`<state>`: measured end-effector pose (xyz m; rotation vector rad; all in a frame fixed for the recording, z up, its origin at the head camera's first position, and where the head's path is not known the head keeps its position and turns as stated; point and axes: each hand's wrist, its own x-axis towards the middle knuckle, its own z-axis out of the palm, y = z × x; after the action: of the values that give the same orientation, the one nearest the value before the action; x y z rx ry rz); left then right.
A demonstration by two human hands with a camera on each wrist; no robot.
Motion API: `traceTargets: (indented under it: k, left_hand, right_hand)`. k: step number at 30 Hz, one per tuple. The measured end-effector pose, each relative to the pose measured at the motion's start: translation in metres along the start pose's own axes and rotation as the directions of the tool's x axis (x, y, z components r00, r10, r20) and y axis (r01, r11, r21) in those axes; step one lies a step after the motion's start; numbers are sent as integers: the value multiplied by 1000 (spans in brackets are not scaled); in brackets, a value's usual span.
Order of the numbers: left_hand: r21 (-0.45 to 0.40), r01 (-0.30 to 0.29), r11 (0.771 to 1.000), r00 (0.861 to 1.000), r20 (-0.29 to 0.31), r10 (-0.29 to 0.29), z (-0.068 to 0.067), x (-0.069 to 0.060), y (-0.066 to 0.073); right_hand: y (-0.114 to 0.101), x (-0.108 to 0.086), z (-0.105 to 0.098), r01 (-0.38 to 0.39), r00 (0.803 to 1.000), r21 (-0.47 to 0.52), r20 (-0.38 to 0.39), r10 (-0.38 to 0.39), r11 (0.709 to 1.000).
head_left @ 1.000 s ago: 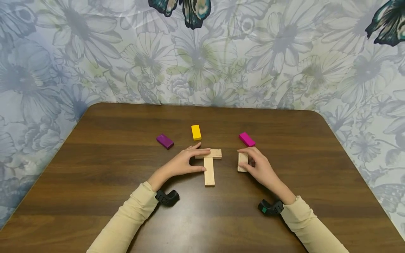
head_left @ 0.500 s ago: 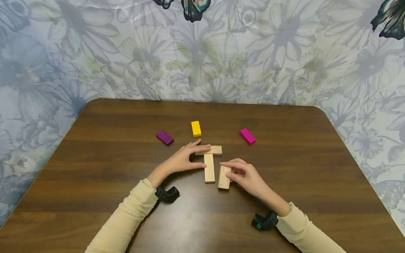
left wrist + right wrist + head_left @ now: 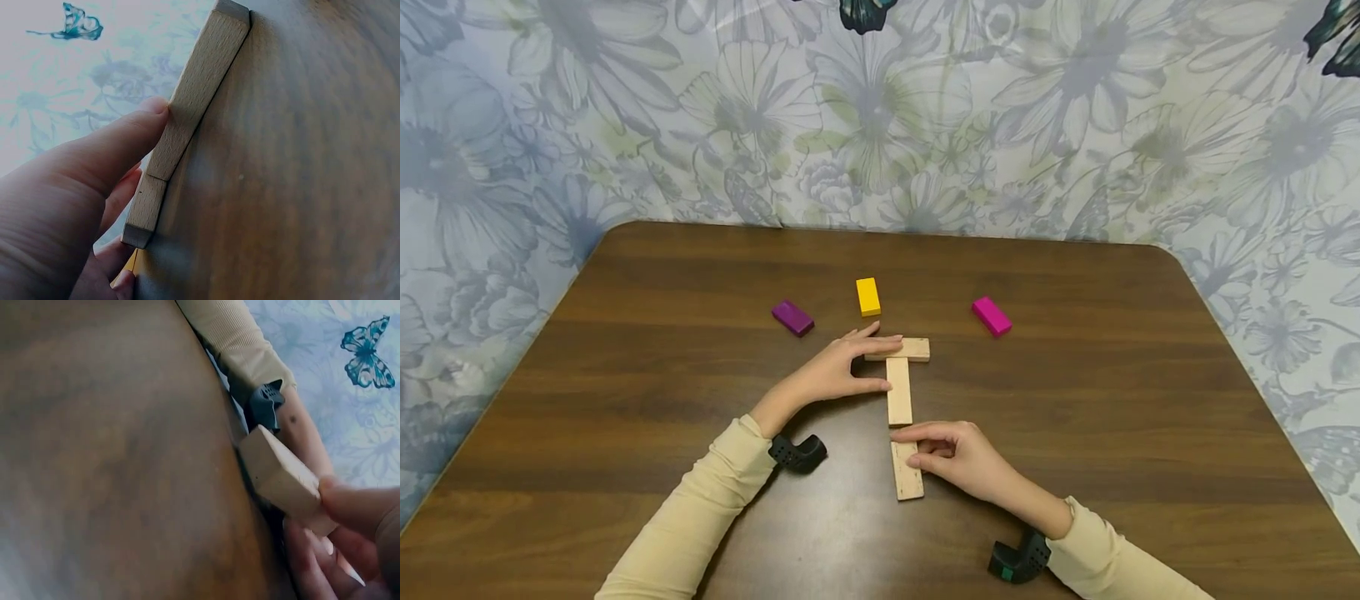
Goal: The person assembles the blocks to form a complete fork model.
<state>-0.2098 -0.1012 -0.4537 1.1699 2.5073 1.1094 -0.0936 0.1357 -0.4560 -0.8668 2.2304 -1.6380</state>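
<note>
Two plain wooden blocks form a T on the table: a crosswise block [image 3: 916,349] at the far end and a lengthwise block [image 3: 898,392] meeting it. My left hand [image 3: 823,371] rests beside them with fingers extended, index finger over the crosswise block. Its thumb [image 3: 134,134] touches the side of the lengthwise one. In my right hand [image 3: 966,457] a third wooden block [image 3: 907,475] is pinched between thumb and fingers, nearer to me than the T and roughly in line with its stem. A small gap separates the two. The right wrist view shows this block tilted, close to the tabletop.
Farther back on the brown table [image 3: 700,283] lie a purple block [image 3: 792,318], a yellow block [image 3: 868,297] and a magenta block [image 3: 992,317]. Behind the table's far edge stands a flowered wall covering [image 3: 880,125]. Black cameras sit at both wrists.
My right hand has carried its wooden block left and toward me, from the right of the T to below its stem. My left hand has stayed at the T.
</note>
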Motion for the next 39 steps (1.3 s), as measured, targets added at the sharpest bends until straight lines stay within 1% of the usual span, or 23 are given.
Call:
traceTargets:
  k: [2,5,7,8,10,12,15,16,18,24,25,27,31,32,35,39]
  left_hand:
    - [3,0,1000,1000,3,0,0,0,0]
    - [3,0,1000,1000,4,0,-1,0,1]
    - [4,-2,1000,1000,3,2,-1,0,1]
    - [6,0,1000,1000,3,0,-1,0,1]
    - [9,-3,1000,1000,3,3,0,0,1]
    - [10,-10,1000,1000,5,10,0,1,1]
    - [4,-19,1000,1000,0,19,0,1,1]
    - [2,-21,1000,1000,-2,21,0,1,1]
    - [2,-21,1000,1000,-7,21,0,0,1]
    - [12,-16,1000,1000,-2,16,0,0,-1]
    - [11,-16,1000,1000,-3,16,0,0,-1]
    - [10,-20,1000,1000,-8,20,1,0,-1]
    - [19,-27,999,1000,-14,28,1,1,-2]
    - [21,-29,999,999,-14,30,1,1,-1]
    - [14,-31,999,999,-13,31,1,0,0]
    - [10,-28,1000,999,-16,28,1,0,0]
  right_hand:
    - [0,-1,2,31,999,-93,-37,-35,995]
    - [1,-3,5,81,992,-230,-79,-101,970]
    - [1,-6,5,110,987,-274,-82,-137,956]
    - [1,-7,5,121,986,-278,-74,-147,953]
    - [1,-11,3,148,986,-274,-32,-162,950]
    - [1,-16,1,194,981,-284,40,-191,939]
    - [3,-21,-1,281,958,-312,146,-246,908]
    - [3,-21,-1,307,950,-328,167,-265,893]
    - [5,-20,0,343,938,-368,176,-298,864]
    - [5,-17,5,347,936,-482,117,-333,805]
    - [5,-17,6,338,938,-491,109,-329,803]
    - [4,-17,8,330,939,-521,94,-332,787]
    - [1,-17,12,308,939,-585,59,-339,750]
    - [1,-17,13,307,936,-603,54,-347,736]
    - [0,-17,15,287,940,-626,40,-338,725]
    - [0,-17,14,272,947,-623,36,-320,734]
